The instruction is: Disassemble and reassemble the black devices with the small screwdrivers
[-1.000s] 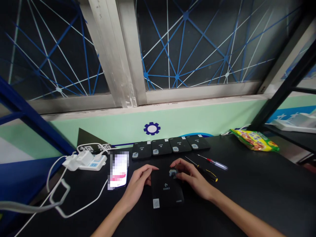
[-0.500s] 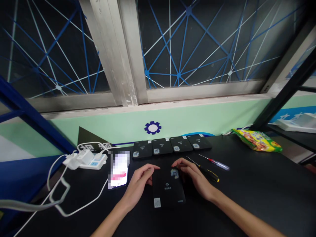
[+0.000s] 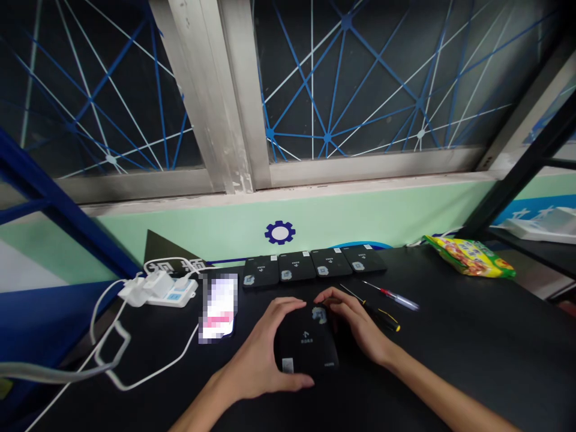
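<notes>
A flat black box [image 3: 306,345] with a small logo, a white label and a torn silvery sticker lies on the dark table in front of me. My left hand [image 3: 258,354] spans its left side, thumb along the near edge and fingers at the far edge, gripping it. At the far right corner, the curled fingers of my right hand [image 3: 357,321] hold the box; some fingertips are hidden. Just right of that hand lies a black and yellow screwdriver [image 3: 382,318], with a clear-handled screwdriver [image 3: 400,299] beyond it.
Several similar black boxes [image 3: 296,266] stand in a row along the wall. Left of my hands are a lit phone [image 3: 220,309] with a blurred screen and a white power strip [image 3: 177,292] with loose cables. A yellow-green snack packet [image 3: 470,257] lies back right.
My left hand has opened wider and moved around the box, its thumb now at the near edge and fingers farther along the far edge. My right hand has hardly moved.
</notes>
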`<state>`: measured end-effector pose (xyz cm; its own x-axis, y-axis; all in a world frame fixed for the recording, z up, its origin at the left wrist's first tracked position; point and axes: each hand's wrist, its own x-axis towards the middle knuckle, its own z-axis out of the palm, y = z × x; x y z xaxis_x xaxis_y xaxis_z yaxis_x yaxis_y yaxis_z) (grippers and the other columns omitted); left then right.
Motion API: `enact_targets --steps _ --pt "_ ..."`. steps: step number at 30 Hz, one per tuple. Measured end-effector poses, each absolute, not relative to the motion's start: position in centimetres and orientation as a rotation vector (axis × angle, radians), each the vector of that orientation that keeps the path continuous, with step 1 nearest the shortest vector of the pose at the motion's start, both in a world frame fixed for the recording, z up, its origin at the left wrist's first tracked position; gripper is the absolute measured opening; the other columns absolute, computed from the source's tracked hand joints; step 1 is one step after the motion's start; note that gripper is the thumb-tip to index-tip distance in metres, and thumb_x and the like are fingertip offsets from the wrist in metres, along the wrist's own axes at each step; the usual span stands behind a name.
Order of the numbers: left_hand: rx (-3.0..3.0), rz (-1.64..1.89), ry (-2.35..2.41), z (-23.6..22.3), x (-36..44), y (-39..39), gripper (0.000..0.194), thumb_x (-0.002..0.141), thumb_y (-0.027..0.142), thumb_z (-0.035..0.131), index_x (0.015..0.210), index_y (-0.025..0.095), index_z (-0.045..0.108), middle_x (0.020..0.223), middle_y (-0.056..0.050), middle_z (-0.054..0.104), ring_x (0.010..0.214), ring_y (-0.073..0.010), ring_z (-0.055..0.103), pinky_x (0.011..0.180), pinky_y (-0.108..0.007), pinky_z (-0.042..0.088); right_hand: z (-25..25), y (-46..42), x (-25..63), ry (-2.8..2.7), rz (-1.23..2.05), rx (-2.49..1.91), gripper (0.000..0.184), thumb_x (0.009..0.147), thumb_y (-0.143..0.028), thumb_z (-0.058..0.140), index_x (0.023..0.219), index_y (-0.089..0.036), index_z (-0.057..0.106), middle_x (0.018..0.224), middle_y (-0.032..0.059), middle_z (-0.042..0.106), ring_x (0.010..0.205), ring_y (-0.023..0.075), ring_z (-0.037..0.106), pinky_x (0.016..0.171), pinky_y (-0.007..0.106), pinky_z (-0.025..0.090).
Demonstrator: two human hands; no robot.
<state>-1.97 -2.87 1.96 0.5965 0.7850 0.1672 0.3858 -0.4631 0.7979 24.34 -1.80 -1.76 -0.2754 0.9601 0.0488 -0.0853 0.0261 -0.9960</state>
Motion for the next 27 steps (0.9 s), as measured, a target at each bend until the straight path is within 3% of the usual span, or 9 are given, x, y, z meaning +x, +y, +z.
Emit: enact_targets --steps 5,15,21,24,27 --pt "2.17 0.61 0.955 1.5 -1.8 -3.1 0.11 0.064 0.021 0.095 0.159 0.04 0.045 0.16 -0.009 0.046 0.146 -0.0392 0.047 0.124 -0.06 0.039 -1.8 -1.8 24.3 -1.43 1.372 -0.997 0.022 0.095 -0.026 0.056 0.112 -0.022 0.071 0.096 0.0041 0.069 0.082 0.0213 0.058 0.071 0.032 0.046" --pt "2.151 0.568 1.007 1.2 -1.9 -3.1 0.113 0.06 0.03 0.1 0.158 0.039 0.046 0.155 -0.01 0.05 0.144 -0.041 0.045 0.123 -0.063 0.038 -1.9 -1.8 24.6 -1.693 1.031 -1.115 0.034 0.093 -0.015 0.053 0.112 -0.024 0.079 0.111 0.0072 0.074 0.104 0.0285 0.067 0.093 0.043 0.048" --pt "2.153 0.53 0.975 1.1 -2.0 -2.8 0.101 0.061 0.035 0.101 0.152 0.036 0.057 0.155 -0.011 0.051 0.146 -0.0442 0.043 0.125 -0.068 0.032 -1.6 -2.0 24.6 -1.796 0.901 -1.122 0.033 0.095 -0.011 0.052 0.109 -0.023 0.079 0.108 0.0073 0.074 0.102 0.0278 0.069 0.093 0.042 0.049" --pt "2.147 0.582 0.949 2.3 -1.5 -3.1 0.081 0.079 0.043 0.092 0.152 0.036 0.058 0.157 -0.011 0.052 0.15 -0.0423 0.041 0.126 -0.065 0.033 -1.5 -2.0 24.5 -1.805 0.892 -1.117 0.032 0.096 -0.011 0.052 0.109 -0.023 0.079 0.107 0.0072 0.074 0.102 0.0276 0.069 0.093 0.042 0.049" --pt "2.108 0.846 1.011 4.1 -1.3 -5.1 0.032 0.102 0.039 0.069 0.134 0.04 0.072 0.143 -0.005 0.066 0.142 -0.0358 0.053 0.12 -0.057 0.043 -1.4 -2.0 24.4 -1.794 0.886 -1.126 0.031 0.097 -0.012 0.052 0.11 -0.023 0.078 0.106 0.007 0.073 0.099 0.0274 0.068 0.089 0.041 0.05"
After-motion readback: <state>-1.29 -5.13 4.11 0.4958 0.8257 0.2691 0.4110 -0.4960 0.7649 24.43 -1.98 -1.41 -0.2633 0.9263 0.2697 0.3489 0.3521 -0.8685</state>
